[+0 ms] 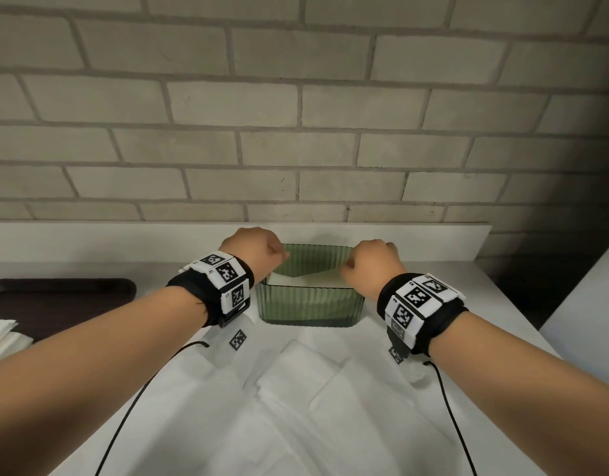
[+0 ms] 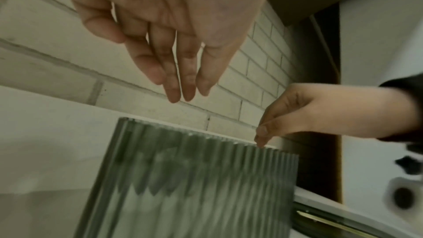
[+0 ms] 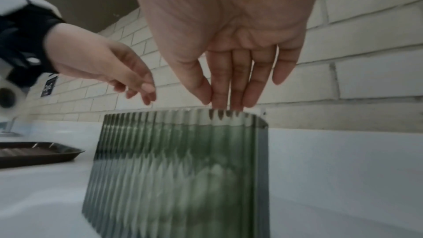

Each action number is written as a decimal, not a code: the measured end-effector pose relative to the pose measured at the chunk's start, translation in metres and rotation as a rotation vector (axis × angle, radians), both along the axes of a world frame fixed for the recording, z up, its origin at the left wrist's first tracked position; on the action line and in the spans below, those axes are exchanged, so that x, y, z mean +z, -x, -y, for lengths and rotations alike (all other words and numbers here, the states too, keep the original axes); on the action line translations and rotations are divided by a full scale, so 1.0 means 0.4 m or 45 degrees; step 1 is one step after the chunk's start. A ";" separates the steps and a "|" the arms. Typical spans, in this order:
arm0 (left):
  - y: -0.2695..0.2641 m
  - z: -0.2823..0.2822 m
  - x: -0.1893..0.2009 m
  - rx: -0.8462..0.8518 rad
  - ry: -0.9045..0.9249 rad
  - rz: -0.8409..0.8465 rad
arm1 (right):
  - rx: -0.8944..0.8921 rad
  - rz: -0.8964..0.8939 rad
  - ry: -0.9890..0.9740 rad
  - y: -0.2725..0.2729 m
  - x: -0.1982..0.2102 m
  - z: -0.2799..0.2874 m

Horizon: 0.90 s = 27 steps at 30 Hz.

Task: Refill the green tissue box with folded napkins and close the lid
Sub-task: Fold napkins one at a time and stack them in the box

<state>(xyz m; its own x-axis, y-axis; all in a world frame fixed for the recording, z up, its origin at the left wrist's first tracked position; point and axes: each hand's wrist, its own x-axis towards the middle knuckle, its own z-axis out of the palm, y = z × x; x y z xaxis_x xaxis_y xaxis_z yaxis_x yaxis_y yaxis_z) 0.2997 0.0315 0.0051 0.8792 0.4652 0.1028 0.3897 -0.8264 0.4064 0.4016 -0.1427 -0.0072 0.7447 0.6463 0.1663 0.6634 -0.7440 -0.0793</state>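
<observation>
Hands over the open green box (image 1: pixel 308 305) on the counter (image 1: pixel 475 290).
Your left hand (image 2: pixel 160 30) hangs released above the box's left end, fingers straight, touching nothing. Your right hand (image 3: pixel 231 46) dips straight fingers (image 3: pixel 238 86) to the rim at the right end, nothing grasped. White napkins (image 1: pixel 305 280) lie inside; more folded napkins (image 1: pixel 317 376) lie just before it.
</observation>
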 end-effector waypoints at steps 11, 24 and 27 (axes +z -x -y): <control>0.186 0.134 -0.051 -0.560 -0.044 -0.639 | -0.065 -0.474 0.017 0.090 -0.045 0.253; 0.105 0.310 -0.199 -0.339 -0.075 -0.669 | -0.153 -0.625 0.244 0.264 -0.152 0.523; 0.100 0.327 -0.198 -0.270 -0.037 -0.582 | -0.207 -0.624 0.202 0.281 -0.159 0.560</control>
<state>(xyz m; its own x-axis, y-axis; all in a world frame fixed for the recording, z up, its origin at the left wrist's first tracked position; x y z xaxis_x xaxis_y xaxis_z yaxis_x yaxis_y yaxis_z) 0.2597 -0.0993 -0.0740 0.9122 0.2739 -0.3048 0.3446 -0.9152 0.2088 0.2894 -0.3668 -0.0709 0.8030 0.5055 -0.3157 0.4524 -0.8619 -0.2291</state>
